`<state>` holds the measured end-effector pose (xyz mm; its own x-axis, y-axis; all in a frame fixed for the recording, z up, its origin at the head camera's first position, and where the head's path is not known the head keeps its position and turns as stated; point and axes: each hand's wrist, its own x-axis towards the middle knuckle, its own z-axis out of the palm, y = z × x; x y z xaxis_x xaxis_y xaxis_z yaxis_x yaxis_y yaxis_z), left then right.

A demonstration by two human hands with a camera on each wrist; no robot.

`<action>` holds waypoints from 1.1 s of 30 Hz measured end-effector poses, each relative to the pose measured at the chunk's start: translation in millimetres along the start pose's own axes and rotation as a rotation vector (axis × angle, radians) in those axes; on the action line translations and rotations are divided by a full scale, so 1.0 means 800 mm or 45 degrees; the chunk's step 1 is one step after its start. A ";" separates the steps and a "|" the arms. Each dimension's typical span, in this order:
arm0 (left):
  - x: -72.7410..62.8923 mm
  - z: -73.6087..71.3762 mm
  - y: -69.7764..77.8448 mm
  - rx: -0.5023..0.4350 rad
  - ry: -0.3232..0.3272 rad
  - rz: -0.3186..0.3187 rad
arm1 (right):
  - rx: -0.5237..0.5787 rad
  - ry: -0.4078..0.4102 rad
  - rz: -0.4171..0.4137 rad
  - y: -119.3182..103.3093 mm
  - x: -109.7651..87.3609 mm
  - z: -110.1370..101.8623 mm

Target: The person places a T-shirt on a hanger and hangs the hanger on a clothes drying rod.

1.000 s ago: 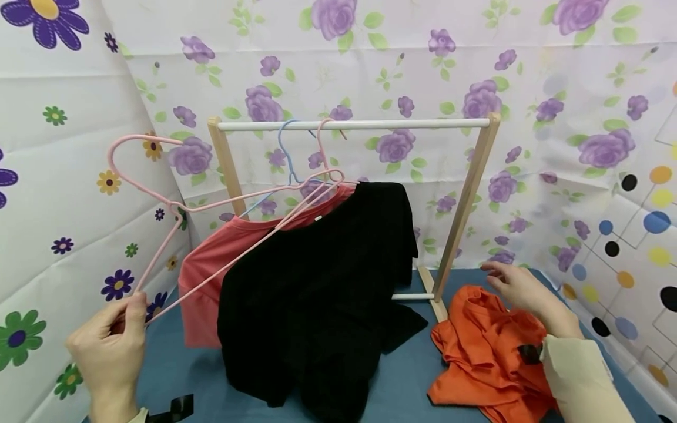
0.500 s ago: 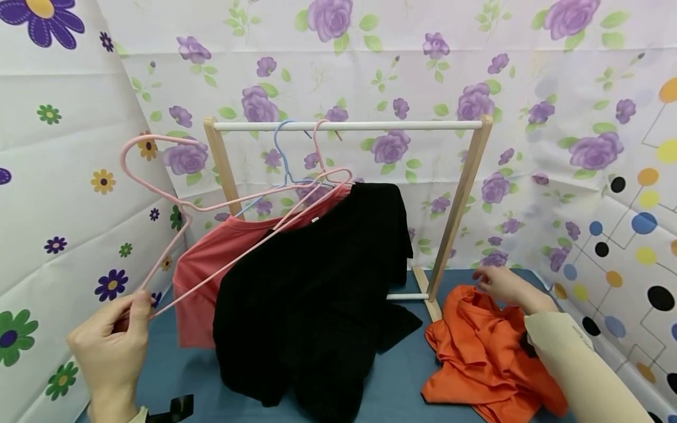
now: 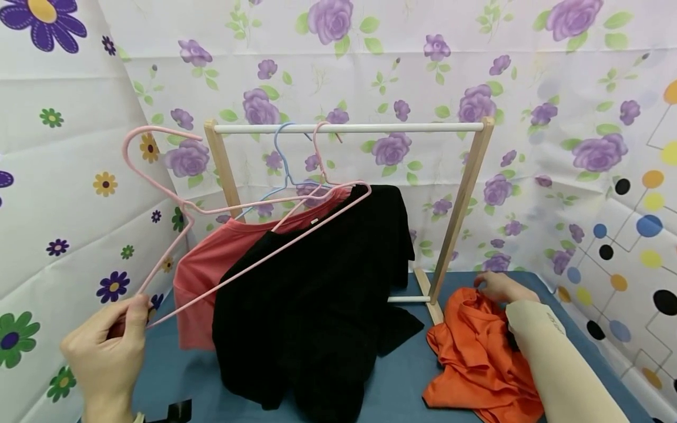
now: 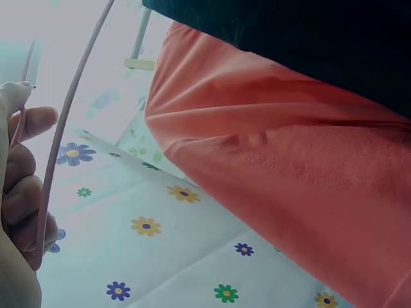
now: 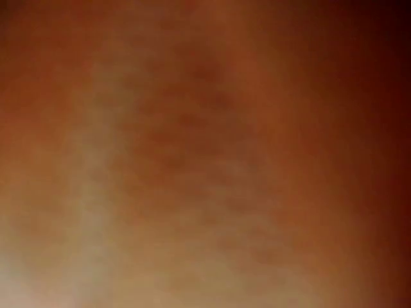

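My left hand [image 3: 108, 346] pinches a bare pink clothes hanger [image 3: 280, 254] by one corner, thumb against fingers. The hanger's hook points up and left, and its far corner overlaps a black T-shirt [image 3: 317, 299] in the head view. In the left wrist view, the pink wire [image 4: 61, 128] crosses in front of the curled fingers [image 4: 22, 199]. At the right, my right hand [image 3: 502, 288] is at the far edge of a crumpled orange T-shirt [image 3: 476, 352], its fingers loosely bent and partly hidden. Blurred orange cloth [image 5: 192, 160] fills the right wrist view.
A small wooden rack [image 3: 462, 205] with a white rail [image 3: 402, 127] stands behind. On the rail hang a blue hanger [image 3: 282, 155] and another pink hanger [image 3: 318, 154], with a coral T-shirt [image 3: 198, 282] behind the black one. Floral sheets [image 3: 370, 76] enclose the blue tabletop [image 3: 402, 364].
My right hand has moved left and down to the far edge of the orange T-shirt. The hanger in my left hand has turned, its far corner shifting right and its lower bar swinging outward.
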<state>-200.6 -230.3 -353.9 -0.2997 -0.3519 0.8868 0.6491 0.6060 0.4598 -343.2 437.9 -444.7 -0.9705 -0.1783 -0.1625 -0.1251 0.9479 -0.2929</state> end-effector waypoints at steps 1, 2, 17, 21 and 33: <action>0.000 0.000 0.000 0.004 -0.004 0.010 | 0.017 -0.012 0.017 0.002 0.002 0.003; 0.000 0.001 0.000 0.014 -0.011 0.018 | 0.032 -0.015 0.030 0.005 0.003 0.006; -0.001 0.011 0.006 0.049 -0.115 0.098 | 0.047 0.078 -0.087 0.010 0.013 0.016; 0.000 0.015 0.015 0.078 -0.144 0.111 | 0.063 0.112 -0.142 -0.002 0.006 0.001; -0.005 0.023 0.011 0.086 -0.211 0.137 | -0.044 0.393 -0.267 -0.039 -0.032 -0.057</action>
<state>-206.4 -210.3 -352.7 -0.3459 -0.1638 0.9239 0.6369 0.6821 0.3594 -324.3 424.8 -388.3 -0.9388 -0.2866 0.1910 -0.3296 0.9085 -0.2571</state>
